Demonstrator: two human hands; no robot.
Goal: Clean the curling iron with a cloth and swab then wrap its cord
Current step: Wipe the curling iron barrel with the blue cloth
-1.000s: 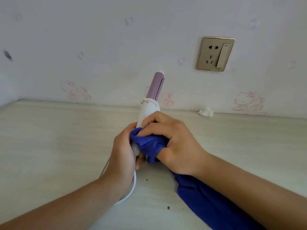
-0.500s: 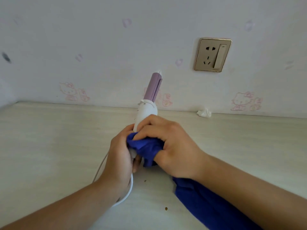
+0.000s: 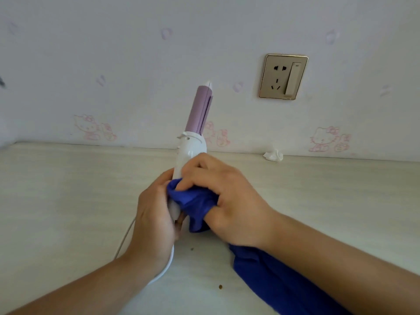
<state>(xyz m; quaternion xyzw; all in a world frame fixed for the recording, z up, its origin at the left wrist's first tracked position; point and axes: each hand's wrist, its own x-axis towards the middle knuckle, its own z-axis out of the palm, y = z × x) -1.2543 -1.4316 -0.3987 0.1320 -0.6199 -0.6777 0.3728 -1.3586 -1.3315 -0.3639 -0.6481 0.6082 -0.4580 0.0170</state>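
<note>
Two hands on one curling iron (image 3: 192, 146)

Mid-table (image 3: 56, 201), the left hand (image 3: 154, 214) grips the iron's white handle, and the white cord (image 3: 167, 267) loops beneath its wrist. The lilac barrel tilts up toward the far wall. The right hand (image 3: 227, 201) clutches a blue cloth (image 3: 197, 201) against the handle, the rest trailing near right. Far right, a crumpled white wad (image 3: 273, 155) lies below a wall socket (image 3: 283, 76).

A glossy white plastic handle (image 3: 190, 153) and a matt, smooth lilac barrel (image 3: 198, 110) are shown on the curling iron, with a smooth white cord (image 3: 166, 267). Soft, matt deep-blue cloth (image 3: 268, 276) is seen on a pale wood-grain worktop (image 3: 68, 196) of dull finish. A gold-coloured socket plate (image 3: 283, 76) with a satin metallic sheen is set in matt printed wallpaper (image 3: 113, 64).
</note>
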